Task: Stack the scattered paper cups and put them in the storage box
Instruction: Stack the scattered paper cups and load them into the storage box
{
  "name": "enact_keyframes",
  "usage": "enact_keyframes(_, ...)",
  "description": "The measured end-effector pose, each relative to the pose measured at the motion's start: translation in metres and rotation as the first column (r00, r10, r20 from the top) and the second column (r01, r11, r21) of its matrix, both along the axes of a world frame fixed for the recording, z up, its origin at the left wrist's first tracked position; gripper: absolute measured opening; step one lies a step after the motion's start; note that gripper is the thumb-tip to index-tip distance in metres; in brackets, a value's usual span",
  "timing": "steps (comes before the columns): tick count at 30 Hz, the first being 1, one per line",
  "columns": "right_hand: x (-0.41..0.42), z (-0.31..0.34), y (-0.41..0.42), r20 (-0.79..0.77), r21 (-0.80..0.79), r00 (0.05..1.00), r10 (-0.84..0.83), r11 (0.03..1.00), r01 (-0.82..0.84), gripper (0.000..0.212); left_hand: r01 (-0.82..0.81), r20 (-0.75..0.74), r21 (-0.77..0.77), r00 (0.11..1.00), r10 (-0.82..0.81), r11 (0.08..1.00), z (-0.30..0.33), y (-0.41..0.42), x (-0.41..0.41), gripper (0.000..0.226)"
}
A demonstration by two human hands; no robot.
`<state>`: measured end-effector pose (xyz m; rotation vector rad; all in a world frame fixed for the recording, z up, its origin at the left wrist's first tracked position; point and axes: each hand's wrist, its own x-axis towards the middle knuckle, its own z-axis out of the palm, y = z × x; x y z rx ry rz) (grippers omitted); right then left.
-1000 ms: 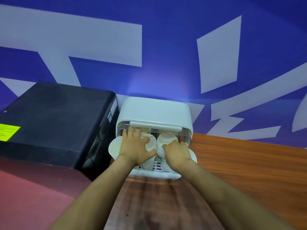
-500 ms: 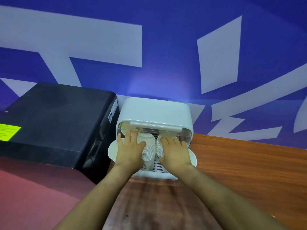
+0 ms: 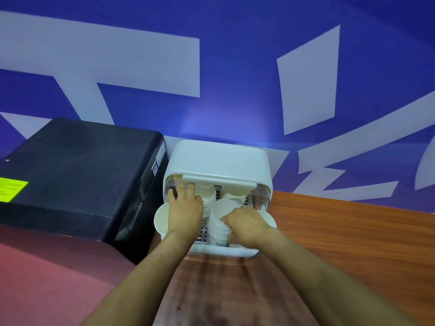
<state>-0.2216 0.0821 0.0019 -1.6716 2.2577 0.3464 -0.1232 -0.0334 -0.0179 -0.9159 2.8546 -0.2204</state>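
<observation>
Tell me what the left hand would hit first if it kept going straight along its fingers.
The left hand points into the storage box, fingers straight beside the left cup stack. Going on, it would probably meet the box's back wall first, under the raised lid; depth inside is hard to judge.

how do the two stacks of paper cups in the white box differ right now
The left stack of white paper cups looks sharp, its nested rims plain to see; the right stack of white paper cups is blurred. The left hand lies over the left stack with straight fingers; the right hand curls round the right stack. Both sit inside the white plastic storage box.
</observation>
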Motion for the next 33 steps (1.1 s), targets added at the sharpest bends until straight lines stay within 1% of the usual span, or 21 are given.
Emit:
enact_keyframes(1,0.003,0.000,0.002,0.008,-0.013,0.999,0.050,0.999,-0.050,0.022,0.003,-0.018,0.007,1.000,-0.003,1.000,-0.001,0.001,-0.003,0.031)
enact_keyframes(3,0.006,-0.001,0.005,-0.024,-0.034,0.994,0.105,0.994,-0.105,0.002,0.020,-0.055,0.024,0.998,-0.019,1.000,-0.001,0.003,-0.009,0.030)
enact_keyframes(4,0.006,-0.005,0.006,-0.047,-0.033,0.994,0.103,0.994,-0.105,0.012,0.031,-0.070,0.033,0.997,-0.029,0.999,-0.001,0.003,-0.011,0.030)
enact_keyframes(6,0.005,-0.008,0.010,-0.075,0.004,0.990,0.119,0.993,-0.119,0.020,0.045,-0.085,0.043,0.996,-0.041,0.998,-0.003,0.002,-0.013,0.034)
enact_keyframes(8,0.002,-0.007,0.012,-0.018,-0.029,0.994,0.103,0.994,-0.104,0.026,0.056,-0.112,0.038,0.992,-0.051,0.998,-0.006,-0.001,-0.012,0.042)
enact_keyframes(10,0.000,-0.004,0.016,0.095,-0.139,0.995,0.019,0.990,-0.005,0.036,0.089,-0.149,0.026,0.985,-0.084,0.996,-0.008,-0.003,-0.010,0.048)
enact_keyframes(11,0.000,-0.003,0.018,0.138,-0.224,0.990,-0.041,0.972,0.071,0.038,0.115,-0.150,0.031,0.983,-0.109,0.993,-0.010,-0.003,-0.010,0.046)
enact_keyframes(13,-0.001,-0.004,0.023,0.162,-0.370,0.972,-0.170,0.903,0.220,0.047,0.162,-0.131,0.054,0.979,-0.154,0.985,-0.010,-0.003,-0.012,0.040)
enact_keyframes(14,-0.001,-0.002,0.025,0.140,-0.394,0.965,-0.221,0.882,0.259,0.054,0.177,-0.128,0.061,0.977,-0.168,0.982,-0.010,-0.004,-0.015,0.037)
enact_keyframes(15,-0.001,-0.002,0.026,0.106,-0.374,0.961,-0.255,0.885,0.276,0.058,0.187,-0.130,0.064,0.975,-0.178,0.980,-0.011,-0.005,-0.018,0.036)
enact_keyframes(16,-0.002,-0.003,0.027,0.077,-0.326,0.958,-0.276,0.901,0.286,0.058,0.192,-0.138,0.068,0.974,-0.181,0.979,-0.012,-0.006,-0.022,0.035)
enact_keyframes(19,-0.001,-0.005,0.029,0.111,-0.213,0.944,-0.309,0.921,0.327,0.058,0.182,-0.152,0.070,0.974,-0.170,0.981,-0.015,-0.009,-0.029,0.037)
enact_keyframes(22,0.000,-0.006,0.032,0.147,-0.195,0.942,-0.301,0.925,0.326,0.063,0.172,-0.130,0.044,0.978,-0.165,0.984,-0.015,-0.010,-0.032,0.044)
enact_keyframes(24,0.000,-0.005,0.035,0.158,-0.207,0.948,-0.276,0.930,0.305,0.067,0.185,-0.148,0.067,0.974,-0.173,0.981,-0.014,-0.009,-0.029,0.049)
enact_keyframes(26,0.000,-0.003,0.041,0.153,-0.239,0.955,-0.254,0.928,0.286,0.072,0.197,-0.235,0.124,0.958,-0.164,0.973,-0.013,-0.007,-0.020,0.052)
enact_keyframes(27,0.000,-0.002,0.046,0.156,-0.253,0.955,-0.254,0.924,0.287,0.075,0.215,-0.294,0.127,0.940,-0.170,0.968,-0.013,-0.006,-0.013,0.051)
enact_keyframes(30,0.001,-0.002,0.064,0.144,-0.255,0.951,-0.274,0.918,0.303,0.082,0.269,-0.485,0.034,0.847,-0.219,0.963,-0.017,-0.002,0.008,0.042)
enact_keyframes(32,-0.001,-0.005,0.076,0.127,-0.232,0.942,-0.309,0.914,0.332,0.083,0.272,-0.499,0.038,0.839,-0.218,0.962,-0.016,0.001,0.020,0.046)
enact_keyframes(33,-0.002,-0.006,0.079,0.133,-0.228,0.933,-0.334,0.906,0.357,0.084,0.259,-0.481,0.056,0.853,-0.201,0.964,-0.015,0.000,0.025,0.050)
